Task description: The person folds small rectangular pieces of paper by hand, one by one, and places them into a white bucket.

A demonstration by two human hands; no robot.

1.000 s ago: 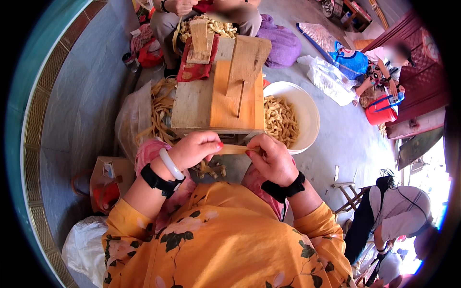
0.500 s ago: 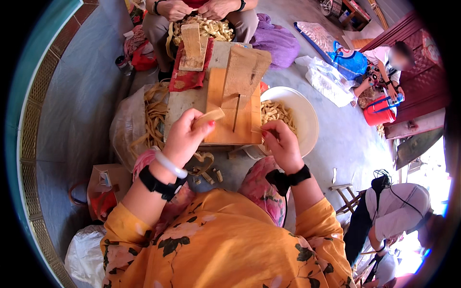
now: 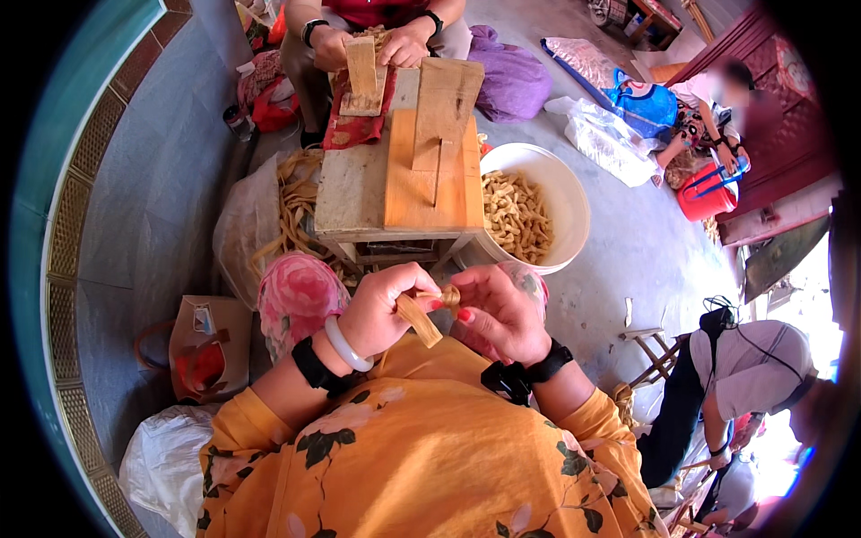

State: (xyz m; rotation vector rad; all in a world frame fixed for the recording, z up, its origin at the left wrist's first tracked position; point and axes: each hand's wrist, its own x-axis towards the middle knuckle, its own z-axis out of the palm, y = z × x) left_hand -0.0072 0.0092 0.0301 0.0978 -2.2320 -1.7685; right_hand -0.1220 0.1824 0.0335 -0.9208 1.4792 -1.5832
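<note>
Above my lap, my left hand [image 3: 387, 303] pinches a flat tan strip [image 3: 419, 325], whose free end points down toward me. The strip curls into a small loop between my two hands. My right hand [image 3: 504, 316] grips the loop's edge with thumb and fingertips, its other fingers curved. Just beyond my hands is a low wooden table [image 3: 345, 202] bearing an orange-brown board [image 3: 402, 184]. On that board is a tall upright wooden block [image 3: 446, 108], with a thin slot or rod at its front.
Right of the table stands a white tub [image 3: 578, 224] of knotted tan pieces [image 3: 520, 220]. A clear bag [image 3: 242, 229] with long strips [image 3: 296, 202] lies left. Opposite, a person's hands [image 3: 404, 43] work behind a smaller wooden block [image 3: 362, 67]. Other people sit at the right.
Both my hands have drawn back from the board toward my lap and come together. The strip, straight in my left hand before, now curls into a loop between them.
</note>
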